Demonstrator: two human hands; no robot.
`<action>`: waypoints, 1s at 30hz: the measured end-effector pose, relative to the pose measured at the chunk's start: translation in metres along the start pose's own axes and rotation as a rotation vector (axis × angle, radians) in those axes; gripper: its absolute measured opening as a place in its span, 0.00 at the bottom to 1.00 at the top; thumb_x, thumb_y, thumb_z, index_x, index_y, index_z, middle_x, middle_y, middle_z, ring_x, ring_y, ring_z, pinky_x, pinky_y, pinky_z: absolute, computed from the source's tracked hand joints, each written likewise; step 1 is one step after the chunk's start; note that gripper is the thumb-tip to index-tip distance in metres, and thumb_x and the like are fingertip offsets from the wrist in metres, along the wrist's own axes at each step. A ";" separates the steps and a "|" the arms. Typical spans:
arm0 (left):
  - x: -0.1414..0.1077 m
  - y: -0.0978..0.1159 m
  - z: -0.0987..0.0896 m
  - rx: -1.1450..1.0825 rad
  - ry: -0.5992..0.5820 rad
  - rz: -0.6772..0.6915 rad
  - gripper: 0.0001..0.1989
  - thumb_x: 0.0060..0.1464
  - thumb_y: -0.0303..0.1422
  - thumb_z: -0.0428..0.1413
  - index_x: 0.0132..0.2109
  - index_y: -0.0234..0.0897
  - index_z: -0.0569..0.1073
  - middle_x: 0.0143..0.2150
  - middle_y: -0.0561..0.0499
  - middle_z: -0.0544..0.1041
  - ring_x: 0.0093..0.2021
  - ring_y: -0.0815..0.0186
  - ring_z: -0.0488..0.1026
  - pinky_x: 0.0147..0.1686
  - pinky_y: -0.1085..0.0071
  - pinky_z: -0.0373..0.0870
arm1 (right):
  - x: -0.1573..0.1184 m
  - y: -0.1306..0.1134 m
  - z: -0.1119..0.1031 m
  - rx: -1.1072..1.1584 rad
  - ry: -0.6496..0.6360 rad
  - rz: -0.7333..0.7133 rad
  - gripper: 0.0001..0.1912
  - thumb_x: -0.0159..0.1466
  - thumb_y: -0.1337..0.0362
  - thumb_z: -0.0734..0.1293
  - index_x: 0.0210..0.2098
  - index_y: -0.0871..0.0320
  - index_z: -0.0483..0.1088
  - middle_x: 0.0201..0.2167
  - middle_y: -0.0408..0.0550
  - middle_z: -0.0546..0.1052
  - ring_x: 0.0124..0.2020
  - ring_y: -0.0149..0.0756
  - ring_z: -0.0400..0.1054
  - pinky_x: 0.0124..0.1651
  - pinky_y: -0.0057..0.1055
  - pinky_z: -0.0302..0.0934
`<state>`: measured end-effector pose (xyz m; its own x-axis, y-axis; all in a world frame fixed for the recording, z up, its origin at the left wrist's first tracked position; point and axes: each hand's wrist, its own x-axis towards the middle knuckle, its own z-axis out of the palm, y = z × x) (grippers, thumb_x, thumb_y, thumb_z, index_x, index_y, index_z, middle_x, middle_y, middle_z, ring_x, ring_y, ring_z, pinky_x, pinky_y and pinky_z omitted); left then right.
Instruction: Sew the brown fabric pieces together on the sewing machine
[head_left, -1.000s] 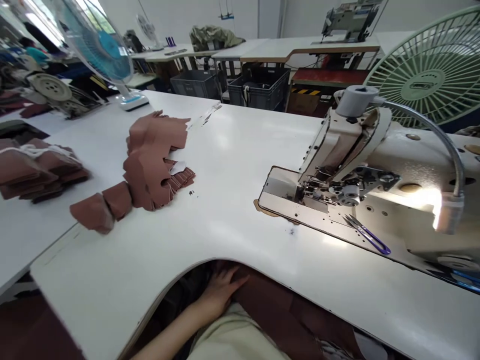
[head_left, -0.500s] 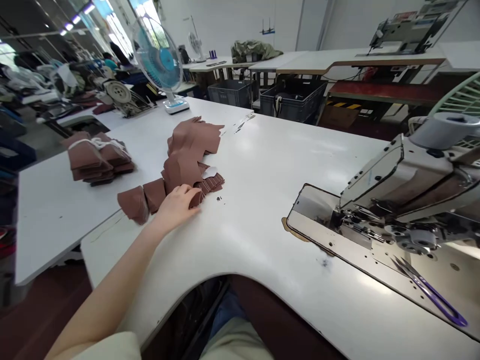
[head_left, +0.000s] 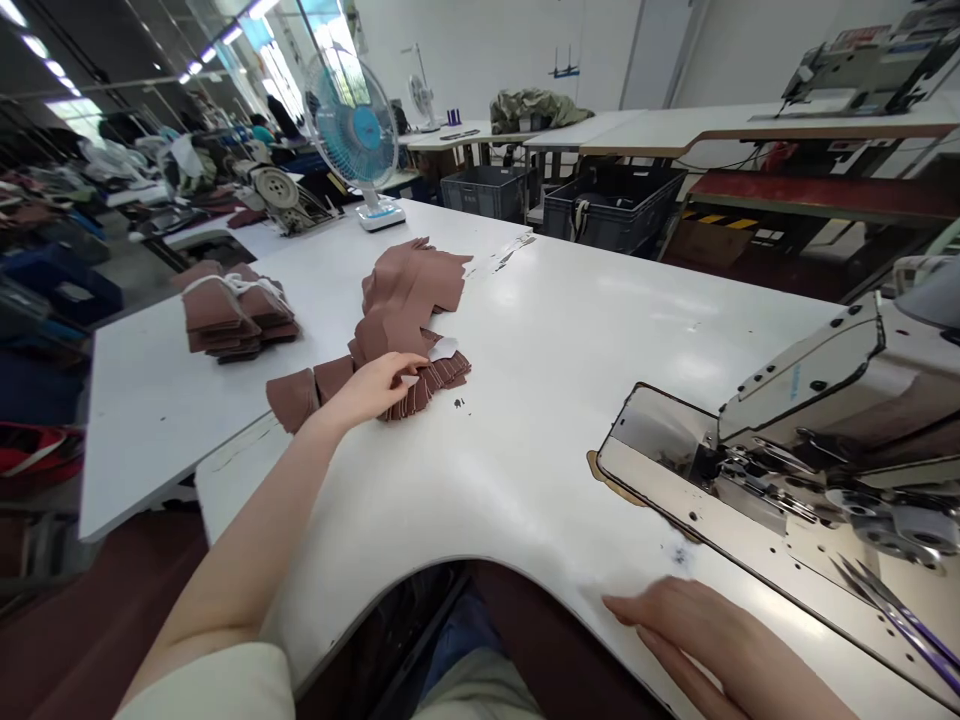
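Observation:
My left hand (head_left: 379,387) rests on brown cut pieces (head_left: 397,308) lying overlapped on the white table. Its fingers are bent but apart, with the tips touching the pieces near a fanned row with pale stitched edges (head_left: 431,388). A small white scrap (head_left: 444,348) lies just beyond the fingertips. Whether a single piece is between finger and thumb is hard to see. My right hand (head_left: 701,630) hovers low over the table's front right, with fingers stretched out and nothing in them. It is close to the sewing machine (head_left: 810,400).
Purple-handled tweezers (head_left: 900,620) lie on the machine bed at right. Tied brown bundles (head_left: 232,310) sit on the left table. A blue fan (head_left: 356,130) stands behind the pieces. Grey crates (head_left: 611,205) are under the far tables. The white table (head_left: 525,450) has a curved front cutout.
My right hand has come into view at the lower right. My left hand's fingers have shifted over the pile, baring more of the stitched row. The view has turned slightly left.

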<state>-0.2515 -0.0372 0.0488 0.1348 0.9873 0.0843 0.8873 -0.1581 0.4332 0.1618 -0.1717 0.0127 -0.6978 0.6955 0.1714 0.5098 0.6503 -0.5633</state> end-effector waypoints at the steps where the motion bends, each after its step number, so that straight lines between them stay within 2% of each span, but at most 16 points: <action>1: 0.001 0.004 0.000 -0.058 0.052 0.012 0.19 0.55 0.27 0.46 0.53 0.37 0.69 0.46 0.50 0.71 0.44 0.65 0.70 0.44 0.69 0.68 | 0.016 0.001 -0.002 0.003 0.005 -0.020 0.15 0.69 0.64 0.57 0.50 0.47 0.69 0.41 0.44 0.78 0.40 0.33 0.74 0.41 0.26 0.71; 3: 0.000 0.022 0.011 -0.105 0.104 0.047 0.16 0.56 0.26 0.46 0.50 0.36 0.71 0.47 0.49 0.72 0.45 0.66 0.70 0.44 0.71 0.69 | 0.048 0.005 0.000 -0.013 0.067 -0.035 0.16 0.69 0.65 0.56 0.51 0.48 0.69 0.47 0.46 0.76 0.46 0.35 0.72 0.45 0.30 0.70; 5: -0.007 0.052 0.036 -0.153 0.029 0.145 0.15 0.54 0.23 0.47 0.45 0.37 0.73 0.45 0.51 0.73 0.43 0.68 0.71 0.42 0.74 0.70 | 0.078 0.011 0.010 -0.014 0.175 -0.022 0.17 0.69 0.64 0.54 0.52 0.49 0.68 0.52 0.48 0.73 0.52 0.37 0.68 0.49 0.34 0.68; 6: -0.013 0.071 0.051 -0.190 -0.060 0.220 0.14 0.51 0.21 0.49 0.42 0.38 0.75 0.41 0.53 0.75 0.41 0.69 0.72 0.41 0.76 0.70 | 0.092 0.016 0.017 0.003 0.236 -0.004 0.18 0.69 0.65 0.53 0.53 0.50 0.68 0.54 0.49 0.72 0.54 0.37 0.66 0.50 0.35 0.67; 7: -0.020 0.089 0.067 -0.274 -0.219 0.349 0.15 0.50 0.19 0.50 0.41 0.36 0.75 0.40 0.52 0.76 0.42 0.69 0.73 0.44 0.75 0.70 | 0.104 0.020 0.024 0.030 0.291 0.008 0.18 0.70 0.65 0.52 0.53 0.51 0.68 0.54 0.49 0.71 0.55 0.37 0.65 0.52 0.35 0.66; 9: -0.035 0.122 0.089 -0.420 -0.518 0.538 0.14 0.49 0.18 0.53 0.42 0.34 0.75 0.41 0.50 0.77 0.43 0.67 0.73 0.45 0.75 0.70 | 0.123 0.029 0.040 0.041 0.295 0.013 0.20 0.70 0.66 0.50 0.54 0.54 0.66 0.56 0.49 0.70 0.56 0.35 0.64 0.54 0.35 0.64; 11: -0.047 0.140 0.092 -0.551 -0.747 0.674 0.16 0.49 0.23 0.59 0.47 0.33 0.75 0.45 0.48 0.77 0.45 0.66 0.73 0.48 0.76 0.70 | 0.132 0.036 0.054 -0.072 0.198 -0.012 0.20 0.69 0.66 0.51 0.57 0.55 0.64 0.58 0.49 0.69 0.58 0.36 0.62 0.55 0.38 0.62; 12: -0.050 0.141 0.086 -0.592 -0.795 0.702 0.18 0.49 0.27 0.61 0.49 0.33 0.74 0.47 0.48 0.77 0.47 0.65 0.73 0.50 0.76 0.69 | 0.132 0.039 0.060 -0.164 0.149 -0.028 0.21 0.69 0.66 0.52 0.59 0.56 0.63 0.59 0.49 0.67 0.59 0.38 0.61 0.56 0.40 0.61; 13: -0.050 0.135 0.075 -0.603 -0.790 0.694 0.19 0.50 0.30 0.61 0.50 0.35 0.73 0.49 0.48 0.77 0.49 0.65 0.72 0.52 0.75 0.67 | 0.130 0.041 0.063 -0.260 0.121 -0.042 0.21 0.69 0.65 0.53 0.60 0.57 0.62 0.60 0.48 0.66 0.59 0.40 0.61 0.56 0.42 0.59; 15: -0.045 0.107 0.047 -0.523 -0.595 0.546 0.15 0.55 0.35 0.58 0.50 0.38 0.73 0.50 0.49 0.76 0.51 0.64 0.71 0.55 0.71 0.65 | 0.121 0.045 0.067 -0.426 0.145 -0.040 0.21 0.70 0.65 0.52 0.60 0.58 0.63 0.61 0.49 0.65 0.61 0.42 0.59 0.57 0.44 0.56; 18: -0.033 0.034 0.004 -0.190 -0.059 0.083 0.12 0.58 0.40 0.52 0.42 0.38 0.74 0.45 0.48 0.76 0.46 0.61 0.72 0.48 0.66 0.68 | 0.101 0.055 0.061 -0.588 0.265 0.036 0.22 0.70 0.66 0.51 0.59 0.60 0.64 0.60 0.50 0.65 0.60 0.43 0.60 0.55 0.44 0.56; 20: -0.029 -0.018 -0.017 0.099 0.197 -0.236 0.12 0.57 0.40 0.51 0.39 0.37 0.73 0.42 0.47 0.76 0.43 0.60 0.71 0.44 0.65 0.68 | 0.089 0.065 0.055 -0.657 0.320 0.091 0.23 0.69 0.66 0.52 0.60 0.61 0.63 0.60 0.52 0.66 0.59 0.45 0.61 0.53 0.45 0.57; 22: -0.026 -0.059 -0.028 0.269 0.261 -0.375 0.15 0.52 0.43 0.56 0.38 0.34 0.71 0.38 0.46 0.75 0.41 0.58 0.71 0.41 0.64 0.67 | 0.079 0.074 0.049 -0.697 0.339 0.118 0.24 0.68 0.67 0.52 0.63 0.61 0.59 0.59 0.53 0.68 0.57 0.46 0.63 0.51 0.45 0.58; 24: -0.024 -0.086 -0.031 0.308 0.235 -0.410 0.21 0.46 0.48 0.59 0.36 0.33 0.69 0.33 0.48 0.74 0.37 0.59 0.71 0.38 0.65 0.67 | 0.072 0.079 0.045 -0.722 0.346 0.111 0.25 0.68 0.68 0.52 0.64 0.61 0.57 0.58 0.52 0.69 0.55 0.45 0.64 0.50 0.44 0.59; 28: -0.012 -0.112 -0.029 0.306 0.192 -0.432 0.20 0.41 0.48 0.61 0.30 0.36 0.67 0.23 0.52 0.70 0.28 0.62 0.70 0.31 0.67 0.65 | 0.061 0.076 0.042 -0.746 0.318 0.103 0.25 0.66 0.70 0.54 0.63 0.60 0.58 0.58 0.52 0.69 0.54 0.44 0.65 0.52 0.44 0.58; 30: -0.006 -0.123 -0.031 0.257 0.174 -0.368 0.16 0.42 0.46 0.59 0.29 0.39 0.67 0.20 0.52 0.70 0.24 0.62 0.68 0.28 0.66 0.64 | 0.057 0.072 0.040 -0.745 0.295 0.122 0.26 0.66 0.71 0.54 0.63 0.59 0.59 0.58 0.52 0.68 0.55 0.45 0.64 0.53 0.44 0.58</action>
<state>-0.3748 -0.0244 0.0227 -0.2647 0.9561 0.1255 0.9456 0.2317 0.2285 0.1387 -0.0976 -0.0504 -0.5069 0.7591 0.4085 0.8478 0.5248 0.0768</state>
